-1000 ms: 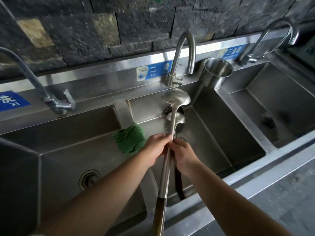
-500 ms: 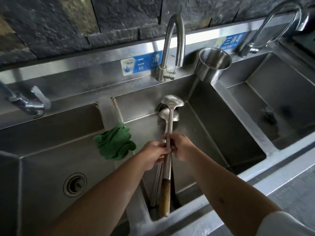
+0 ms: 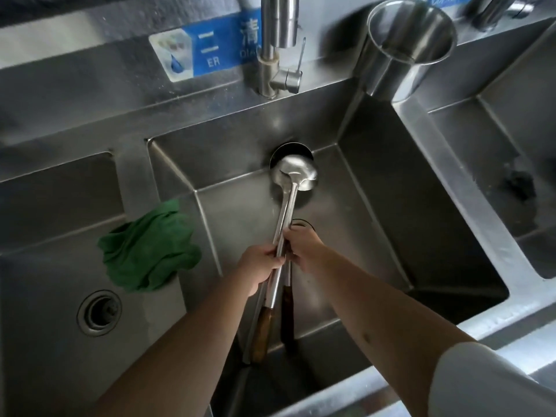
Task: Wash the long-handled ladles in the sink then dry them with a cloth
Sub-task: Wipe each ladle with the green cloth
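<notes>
Two long-handled steel ladles (image 3: 296, 176) with wooden grips lie side by side, bowls stacked at the far end of the middle sink basin (image 3: 376, 206), handles pointing toward me. My left hand (image 3: 260, 267) grips one shaft from the left. My right hand (image 3: 302, 251) grips the shafts from the right, just beside the left hand. A crumpled green cloth (image 3: 149, 246) lies on the divider between the left and middle basins. The tap (image 3: 278, 46) stands above the basin; no water runs from it.
A steel cylinder holder (image 3: 409, 46) stands on the rim at the back right of the middle basin. The left basin has a round drain (image 3: 99, 313). A right basin (image 3: 511, 182) holds a dark object near its drain. A second drain sits under my right hand.
The ladles have gone down from near the tap into the basin, bowls now low by the back wall. Both hands kept their hold, and my head has leaned closer.
</notes>
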A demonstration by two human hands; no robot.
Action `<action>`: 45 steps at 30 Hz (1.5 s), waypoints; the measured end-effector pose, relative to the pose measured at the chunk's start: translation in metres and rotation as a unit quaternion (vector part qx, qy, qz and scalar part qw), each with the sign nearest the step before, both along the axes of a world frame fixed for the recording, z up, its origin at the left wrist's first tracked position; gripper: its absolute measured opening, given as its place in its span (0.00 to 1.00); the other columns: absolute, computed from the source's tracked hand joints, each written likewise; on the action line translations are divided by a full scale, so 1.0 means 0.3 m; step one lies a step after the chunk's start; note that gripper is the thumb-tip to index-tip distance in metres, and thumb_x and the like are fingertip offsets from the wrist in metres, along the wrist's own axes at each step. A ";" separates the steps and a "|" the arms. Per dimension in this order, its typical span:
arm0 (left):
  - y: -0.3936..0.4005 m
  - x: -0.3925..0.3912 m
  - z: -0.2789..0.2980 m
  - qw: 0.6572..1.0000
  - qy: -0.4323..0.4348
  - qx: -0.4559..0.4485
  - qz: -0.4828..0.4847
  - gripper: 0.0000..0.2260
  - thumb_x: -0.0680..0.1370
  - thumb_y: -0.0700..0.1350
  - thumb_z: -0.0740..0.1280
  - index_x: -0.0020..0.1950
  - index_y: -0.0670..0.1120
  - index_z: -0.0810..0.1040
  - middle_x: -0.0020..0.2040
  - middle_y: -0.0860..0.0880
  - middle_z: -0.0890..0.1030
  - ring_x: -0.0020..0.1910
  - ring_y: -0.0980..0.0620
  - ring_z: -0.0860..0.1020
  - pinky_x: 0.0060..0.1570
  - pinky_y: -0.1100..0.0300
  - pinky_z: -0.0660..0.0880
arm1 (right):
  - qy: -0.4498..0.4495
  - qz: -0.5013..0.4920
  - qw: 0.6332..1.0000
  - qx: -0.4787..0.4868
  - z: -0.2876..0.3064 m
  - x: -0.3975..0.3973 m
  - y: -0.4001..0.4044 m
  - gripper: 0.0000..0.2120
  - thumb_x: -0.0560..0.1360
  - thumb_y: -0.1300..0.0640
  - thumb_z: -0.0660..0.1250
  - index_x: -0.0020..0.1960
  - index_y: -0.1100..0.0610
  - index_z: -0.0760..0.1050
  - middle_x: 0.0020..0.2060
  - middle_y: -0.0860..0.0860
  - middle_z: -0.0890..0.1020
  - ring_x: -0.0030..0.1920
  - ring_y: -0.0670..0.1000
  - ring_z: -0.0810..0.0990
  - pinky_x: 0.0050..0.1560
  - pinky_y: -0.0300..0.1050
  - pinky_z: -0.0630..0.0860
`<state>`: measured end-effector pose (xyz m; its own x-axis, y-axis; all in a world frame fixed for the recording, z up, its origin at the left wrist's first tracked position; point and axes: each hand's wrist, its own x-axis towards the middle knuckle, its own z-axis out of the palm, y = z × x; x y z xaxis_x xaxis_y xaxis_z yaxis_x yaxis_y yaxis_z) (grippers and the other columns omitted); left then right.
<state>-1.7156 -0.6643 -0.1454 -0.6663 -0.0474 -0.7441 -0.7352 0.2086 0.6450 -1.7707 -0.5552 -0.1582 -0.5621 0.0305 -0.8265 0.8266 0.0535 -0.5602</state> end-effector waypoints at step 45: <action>0.092 -0.095 -0.141 0.997 0.041 -0.002 -0.068 0.19 0.69 0.44 0.72 0.59 0.50 0.76 0.48 0.51 0.83 0.43 0.61 0.81 0.37 0.70 0.76 | 0.001 -0.002 1.000 0.027 -0.176 0.016 0.045 0.20 0.70 0.48 0.73 0.53 0.62 0.77 0.49 0.62 0.83 0.50 0.61 0.83 0.57 0.59 0.78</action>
